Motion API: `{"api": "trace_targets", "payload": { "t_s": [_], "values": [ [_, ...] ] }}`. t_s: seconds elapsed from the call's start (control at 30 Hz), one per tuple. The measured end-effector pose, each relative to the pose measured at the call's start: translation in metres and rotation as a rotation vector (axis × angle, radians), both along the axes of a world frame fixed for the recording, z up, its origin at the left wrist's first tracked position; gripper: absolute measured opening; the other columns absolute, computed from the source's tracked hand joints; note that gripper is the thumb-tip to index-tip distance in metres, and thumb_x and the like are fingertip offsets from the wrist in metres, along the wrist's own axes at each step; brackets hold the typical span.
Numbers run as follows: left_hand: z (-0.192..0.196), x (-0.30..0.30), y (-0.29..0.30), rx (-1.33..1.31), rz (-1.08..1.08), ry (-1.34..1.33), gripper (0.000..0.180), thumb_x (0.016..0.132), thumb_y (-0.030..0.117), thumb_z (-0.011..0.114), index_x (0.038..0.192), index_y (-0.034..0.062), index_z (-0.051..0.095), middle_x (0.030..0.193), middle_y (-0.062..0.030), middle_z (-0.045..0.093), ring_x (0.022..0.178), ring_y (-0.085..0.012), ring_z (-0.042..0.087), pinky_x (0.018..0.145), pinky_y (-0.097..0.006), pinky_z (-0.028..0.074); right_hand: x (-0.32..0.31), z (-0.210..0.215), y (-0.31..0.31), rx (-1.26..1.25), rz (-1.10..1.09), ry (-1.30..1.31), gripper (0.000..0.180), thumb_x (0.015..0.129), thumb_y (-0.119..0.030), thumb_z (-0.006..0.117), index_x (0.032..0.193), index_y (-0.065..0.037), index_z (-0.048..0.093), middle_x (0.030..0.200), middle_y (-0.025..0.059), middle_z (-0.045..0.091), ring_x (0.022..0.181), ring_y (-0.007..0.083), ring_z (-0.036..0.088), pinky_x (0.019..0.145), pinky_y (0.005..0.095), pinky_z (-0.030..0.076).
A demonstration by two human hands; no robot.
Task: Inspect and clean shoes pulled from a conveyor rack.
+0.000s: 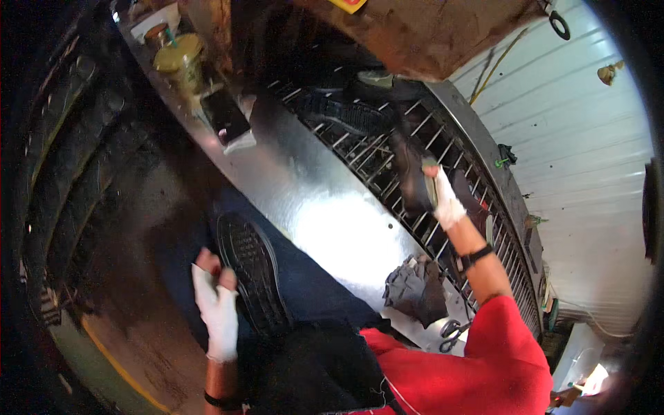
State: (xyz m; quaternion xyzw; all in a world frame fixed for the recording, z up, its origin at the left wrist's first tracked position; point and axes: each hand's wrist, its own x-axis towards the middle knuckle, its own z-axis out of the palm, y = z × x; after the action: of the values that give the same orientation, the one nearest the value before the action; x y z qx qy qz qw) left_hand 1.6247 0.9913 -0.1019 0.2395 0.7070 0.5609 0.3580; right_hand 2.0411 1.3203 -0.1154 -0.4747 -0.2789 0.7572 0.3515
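Here's the dark shoe [408, 180] over the barred rack [508, 252], the right hand's [448, 200] fingers closed on its rim. A firm grip, with the shoe kept clear of the bars, should serve best. Left hand [217, 304], loosely open, sits just beside a black shoe [250, 270], sole up on the lap [315, 283]; contact's unclear. Shiny metal bench [325, 197] alongside, scissors [453, 333] near its end, pale ribbed wall [553, 104] beyond.

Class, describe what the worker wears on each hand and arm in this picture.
The left hand and right hand wear white glove-like coverings that leave fingertips bare. Each forearm carries a dark band. A red sleeve ends near the right elbow; no left sleeve shows.
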Motion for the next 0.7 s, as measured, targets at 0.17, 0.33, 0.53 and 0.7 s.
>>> {"api": "trace_targets", "payload": {
  "t_s": [0.17,0.33,0.53,0.7],
  "values": [
    [0.036,0.000,0.023,0.426,-0.328,-0.154,0.061,0.110,0.038,0.039,0.153,-0.0059,0.033,0.148,-0.0221,0.050,0.137,-0.0304,0.049,0.114,-0.043,0.040,-0.073,0.035,-0.140,-0.099,0.316,0.202,0.090,0.066,-0.033,0.074,0.142,0.007,0.046,0.122,0.0259,0.065,0.101,0.0346,0.070,0.093,0.0414,0.059],
    [0.059,0.018,0.029,0.564,-0.057,-0.485,0.075,0.099,0.041,0.066,0.157,0.0071,0.033,0.133,-0.0188,0.060,0.123,-0.0260,0.059,0.106,-0.041,0.048,-0.159,0.058,-0.219,0.416,0.481,-0.002,0.103,0.060,-0.037,0.087,0.144,0.007,0.046,0.132,0.0192,0.061,0.118,0.0292,0.063,0.107,0.0405,0.050],
    [0.063,0.003,-0.007,0.753,-0.174,-0.680,0.086,0.086,0.069,0.065,0.140,0.0039,0.048,0.119,-0.0213,0.066,0.108,-0.0362,0.068,0.098,-0.052,0.056,-0.214,0.084,-0.258,0.321,0.745,0.016,0.069,0.097,-0.050,0.066,0.144,-0.001,0.054,0.136,0.0073,0.062,0.122,0.0170,0.059,0.107,0.0321,0.044],
    [0.069,-0.006,0.005,0.642,-0.291,-0.588,0.101,0.087,0.086,0.037,0.138,0.0008,0.053,0.115,-0.0206,0.069,0.106,-0.0297,0.068,0.092,-0.044,0.057,-0.220,0.083,-0.265,-0.260,0.729,0.404,0.075,0.098,-0.057,0.059,0.140,0.003,0.049,0.119,0.0207,0.069,0.103,0.0309,0.070,0.096,0.0464,0.056]
  ]
}}
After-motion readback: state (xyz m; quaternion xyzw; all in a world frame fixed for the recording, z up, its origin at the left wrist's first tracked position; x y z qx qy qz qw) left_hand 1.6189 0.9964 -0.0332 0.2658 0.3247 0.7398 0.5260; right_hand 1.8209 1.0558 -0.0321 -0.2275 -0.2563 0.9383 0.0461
